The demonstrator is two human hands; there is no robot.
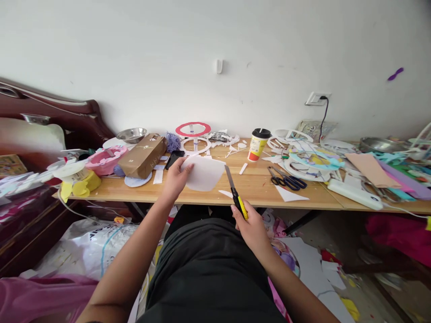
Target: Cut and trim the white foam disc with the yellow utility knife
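My left hand (pixel 177 179) holds a white foam sheet (pixel 204 173) by its left edge, just above the front of the wooden table (pixel 256 188). My right hand (pixel 251 226) grips a yellow-and-black utility knife (pixel 236 194) with its blade extended, the tip pointing up beside the sheet's right edge. A small white offcut (pixel 225 194) lies on the table between the sheet and the knife. My lap in dark clothing fills the lower middle of the view.
On the table are a brown paper bag (pixel 143 155), a paper cup with a black lid (pixel 258 144), blue-handled scissors (pixel 288 179), a red-and-white ring stand (pixel 193 134), metal bowls and coloured foam scraps at right. Plastic bags and paper scraps cover the floor.
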